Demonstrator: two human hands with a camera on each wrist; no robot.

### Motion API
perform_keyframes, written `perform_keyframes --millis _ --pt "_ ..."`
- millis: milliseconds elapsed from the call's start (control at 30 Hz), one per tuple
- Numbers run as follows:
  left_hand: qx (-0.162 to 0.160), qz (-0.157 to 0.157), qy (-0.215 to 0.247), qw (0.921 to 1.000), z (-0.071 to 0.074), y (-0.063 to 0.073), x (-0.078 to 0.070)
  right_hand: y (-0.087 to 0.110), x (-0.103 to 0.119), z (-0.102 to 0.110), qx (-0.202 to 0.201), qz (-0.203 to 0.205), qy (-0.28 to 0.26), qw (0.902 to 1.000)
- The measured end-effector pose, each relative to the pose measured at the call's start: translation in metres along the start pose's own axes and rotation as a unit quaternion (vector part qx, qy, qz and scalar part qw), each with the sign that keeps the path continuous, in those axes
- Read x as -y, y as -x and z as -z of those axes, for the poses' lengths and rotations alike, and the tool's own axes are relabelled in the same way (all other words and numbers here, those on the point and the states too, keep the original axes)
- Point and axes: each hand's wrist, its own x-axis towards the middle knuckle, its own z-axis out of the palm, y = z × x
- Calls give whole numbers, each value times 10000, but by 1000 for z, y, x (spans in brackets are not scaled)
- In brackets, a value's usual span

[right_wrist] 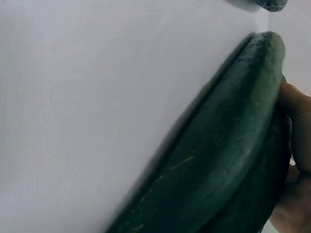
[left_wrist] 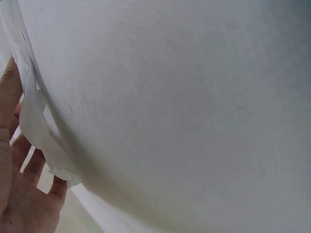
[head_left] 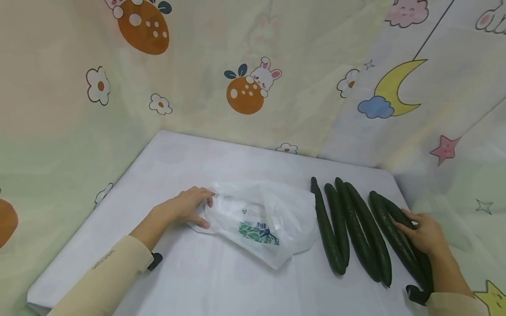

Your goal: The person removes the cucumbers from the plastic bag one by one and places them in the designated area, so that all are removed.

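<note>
A white plastic bag [head_left: 292,219] with a green and blue print lies flat at mid-table. At its left end, my left hand [head_left: 187,206] holds the edge, thumb and fingers spread apart. The left wrist view shows the thin film [left_wrist: 36,116] passing between the thumb and the fingers [left_wrist: 34,167]. On the right, my right hand [head_left: 428,235] grips the rightmost dark green cucumber [head_left: 391,208], its lower part partly covered by the hand. Another cucumber [head_left: 399,245] lies right against it; the right wrist view shows this one [right_wrist: 228,141] close up, beside the thumb [right_wrist: 294,104].
Several more long cucumbers [head_left: 357,232] lie side by side between the bag and my right hand, the leftmost touching the bag's right end. A white cloth covers the table [head_left: 189,153]. Printed curtains [head_left: 300,101] hang behind and at both sides.
</note>
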Motion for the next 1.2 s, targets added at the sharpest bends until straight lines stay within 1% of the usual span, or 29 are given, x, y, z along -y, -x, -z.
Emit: perform_keyframes --millis 133,300,500,633,767,833,1000,1100,1200 --pt "24 40 15 10000 1 -1 0 -1 -4 -5 163 -153 94 9997" --pt "24 28 -45 10000 4 -1 2 -4 -6 -12 273 -216 68 9994" --pt "190 112 -48 9997 7 1 2 -6 -4 -18 467 -220 9 9987" --pt "237 127 -41 9996 5 -1 0 -8 -8 -11 763 -81 26 9970" --pt "156 46 -168 9997 4 -7 -1 -14 -7 0 880 174 129 9959" --pt "165 50 -195 9997 5 -8 -2 -15 -5 0 703 306 123 9970" --pt "377 155 -109 9991 11 -3 -12 -12 2 -7 177 495 -57 9986" --pt "384 203 -166 9989 17 -2 -17 -12 7 -10 -42 421 -101 9991" --pt "399 327 -242 9984 22 0 -20 -14 15 -11 -137 284 -121 9994"
